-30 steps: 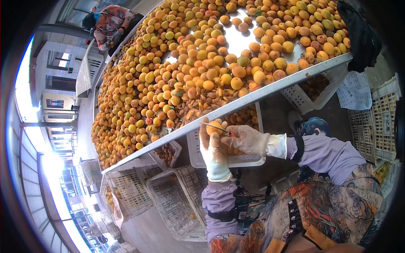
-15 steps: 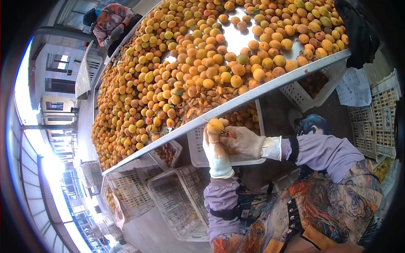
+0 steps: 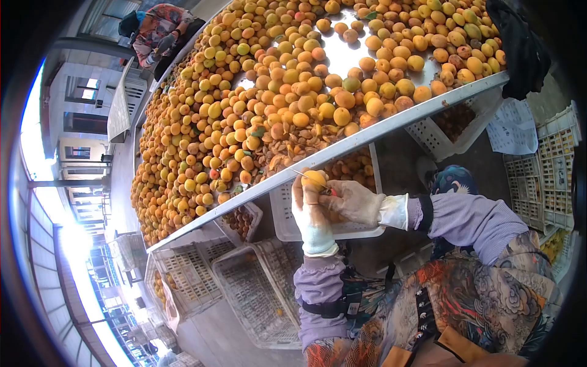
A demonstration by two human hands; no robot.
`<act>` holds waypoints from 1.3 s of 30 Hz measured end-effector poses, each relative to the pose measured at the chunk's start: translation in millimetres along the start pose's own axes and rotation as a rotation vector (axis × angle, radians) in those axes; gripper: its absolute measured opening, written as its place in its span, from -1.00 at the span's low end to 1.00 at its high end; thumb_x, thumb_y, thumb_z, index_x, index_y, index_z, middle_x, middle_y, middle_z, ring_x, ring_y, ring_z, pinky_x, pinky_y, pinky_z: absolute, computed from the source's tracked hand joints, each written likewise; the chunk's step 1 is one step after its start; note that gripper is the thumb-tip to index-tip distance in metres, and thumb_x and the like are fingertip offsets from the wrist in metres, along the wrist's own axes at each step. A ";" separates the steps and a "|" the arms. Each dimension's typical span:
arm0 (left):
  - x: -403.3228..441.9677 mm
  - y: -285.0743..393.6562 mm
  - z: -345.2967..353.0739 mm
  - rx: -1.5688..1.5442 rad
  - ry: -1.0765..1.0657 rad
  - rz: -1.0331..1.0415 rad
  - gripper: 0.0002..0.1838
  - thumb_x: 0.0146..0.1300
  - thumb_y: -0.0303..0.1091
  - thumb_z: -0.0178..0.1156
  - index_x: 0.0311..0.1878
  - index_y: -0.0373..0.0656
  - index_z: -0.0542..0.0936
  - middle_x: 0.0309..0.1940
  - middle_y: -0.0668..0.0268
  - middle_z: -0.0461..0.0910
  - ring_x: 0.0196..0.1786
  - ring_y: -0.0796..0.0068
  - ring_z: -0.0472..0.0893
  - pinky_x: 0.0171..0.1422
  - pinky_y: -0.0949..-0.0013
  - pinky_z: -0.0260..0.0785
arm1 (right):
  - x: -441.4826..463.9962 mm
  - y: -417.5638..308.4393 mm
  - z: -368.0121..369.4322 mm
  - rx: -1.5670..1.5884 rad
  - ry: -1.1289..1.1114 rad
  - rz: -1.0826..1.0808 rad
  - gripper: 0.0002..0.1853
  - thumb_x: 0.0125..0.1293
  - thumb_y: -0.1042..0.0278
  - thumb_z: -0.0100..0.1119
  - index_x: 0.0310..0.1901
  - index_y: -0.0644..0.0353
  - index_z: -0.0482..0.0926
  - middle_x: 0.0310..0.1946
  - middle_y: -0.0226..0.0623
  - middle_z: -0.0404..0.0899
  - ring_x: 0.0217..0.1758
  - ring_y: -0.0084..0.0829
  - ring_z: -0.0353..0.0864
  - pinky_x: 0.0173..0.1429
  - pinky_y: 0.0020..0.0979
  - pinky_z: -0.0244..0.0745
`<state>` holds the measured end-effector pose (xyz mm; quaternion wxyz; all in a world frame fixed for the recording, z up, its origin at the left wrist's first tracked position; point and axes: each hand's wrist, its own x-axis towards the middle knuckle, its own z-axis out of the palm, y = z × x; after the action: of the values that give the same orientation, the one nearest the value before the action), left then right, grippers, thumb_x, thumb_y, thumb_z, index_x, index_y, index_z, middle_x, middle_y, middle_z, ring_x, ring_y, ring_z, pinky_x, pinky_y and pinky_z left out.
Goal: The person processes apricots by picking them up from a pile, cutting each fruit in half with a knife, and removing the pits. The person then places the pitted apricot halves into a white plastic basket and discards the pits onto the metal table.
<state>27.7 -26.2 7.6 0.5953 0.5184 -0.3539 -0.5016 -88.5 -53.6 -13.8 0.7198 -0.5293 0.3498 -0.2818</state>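
My left hand (image 3: pixel 309 211), in a white glove, is closed around a yellow-orange apricot (image 3: pixel 315 179). My right hand (image 3: pixel 358 202), also gloved, grips a small knife (image 3: pixel 332 192) with a red handle. The thin blade lies across the apricot, its tip showing past the fruit's far side; how deep it cuts is hidden. Both hands are just outside the table's metal edge (image 3: pixel 367 135), above a white crate (image 3: pixel 287 214) holding apricot pieces. Close by on the table lies a heap of split apricot pieces (image 3: pixel 293 147).
Many whole apricots (image 3: pixel 202 134) cover the table. Plastic crates (image 3: pixel 257 293) stand on the floor below, and more are stacked (image 3: pixel 541 177) at the right. A black cloth (image 3: pixel 520 49) hangs over the table corner. Another person (image 3: pixel 162 33) works across the table.
Both hands have barely moved, with the apricot turned or raised slightly against the blade. Across the table, the other person has leaned a little and shifted their hands.
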 end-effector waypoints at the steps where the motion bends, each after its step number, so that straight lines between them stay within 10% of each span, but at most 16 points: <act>1: 1.0 -4.8 -4.5 -0.041 -0.007 -0.044 -0.50 0.38 -0.06 0.02 0.19 -0.25 0.33 -0.12 0.18 0.54 -0.41 0.50 0.56 -0.29 0.53 0.46 | 3.0 8.2 1.1 -0.001 0.000 -0.002 -0.66 0.37 0.22 0.07 0.07 0.22 0.41 -0.26 -0.44 0.52 -0.23 -0.67 0.45 -0.15 -0.57 0.41; 12: 2.7 -1.1 -0.7 0.048 -0.009 0.067 -0.49 0.37 -0.01 0.02 0.11 -0.30 0.41 -0.12 0.21 0.55 -0.22 0.51 0.55 -0.22 0.52 0.46 | 3.2 -13.4 -5.3 -0.155 -0.040 0.133 -0.68 0.35 0.24 0.08 0.04 0.24 0.42 -0.26 -0.41 0.54 -0.19 -0.62 0.46 -0.07 -0.50 0.41; 14: 5.4 -1.4 -6.8 0.128 -0.014 0.038 -0.52 0.36 -0.16 0.06 0.20 -0.31 0.36 -0.06 0.23 0.53 -0.06 0.49 0.51 0.05 0.48 0.35 | 9.7 8.7 -2.3 -0.098 -0.017 0.068 -0.70 0.34 0.23 0.08 -0.02 0.25 0.43 -0.33 -0.34 0.55 -0.28 -0.56 0.51 -0.19 -0.49 0.43; 21: 8.8 -20.1 -19.1 -0.053 -0.014 -0.095 -0.51 0.37 -0.08 0.04 0.16 -0.30 0.40 -0.11 0.25 0.54 -0.10 0.52 0.52 0.01 0.51 0.36 | 3.4 9.3 5.0 -0.059 0.041 0.017 -0.68 0.35 0.24 0.08 0.03 0.24 0.42 -0.33 -0.43 0.52 -0.29 -0.63 0.45 -0.17 -0.54 0.41; 23: 7.6 -19.9 -10.9 -0.220 0.097 -0.170 -0.49 0.36 -0.02 0.03 0.11 -0.30 0.40 -0.20 0.22 0.55 -0.23 0.49 0.56 -0.38 0.52 0.49 | 1.2 11.8 7.1 -0.048 0.041 0.037 -0.68 0.35 0.23 0.09 0.03 0.24 0.42 -0.34 -0.43 0.52 -0.30 -0.64 0.45 -0.17 -0.55 0.41; 32: 6.6 -17.0 -14.1 0.230 -0.006 0.096 -0.57 0.39 -0.09 0.01 0.03 -0.31 0.48 -0.20 0.30 0.54 -0.20 0.56 0.49 -0.07 0.51 0.35 | 5.6 1.4 -0.8 -0.010 -0.038 0.119 -0.69 0.35 0.25 0.09 0.00 0.27 0.44 -0.32 -0.41 0.53 -0.25 -0.66 0.44 -0.14 -0.56 0.40; 39: 5.8 -27.3 -19.7 0.185 0.094 -0.066 -0.50 0.38 0.05 -0.01 -0.06 -0.29 0.51 -0.26 0.34 0.54 -0.26 0.65 0.47 -0.19 0.56 0.33 | 4.8 20.5 11.3 0.119 -0.011 0.038 -0.67 0.36 0.29 0.08 0.07 0.26 0.40 -0.18 -0.41 0.53 -0.16 -0.67 0.45 -0.04 -0.58 0.41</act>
<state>41.3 -25.5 -23.7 0.5440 0.6056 -0.3531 -0.4611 -75.9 -45.2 -32.3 0.7571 -0.4804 0.3385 -0.2855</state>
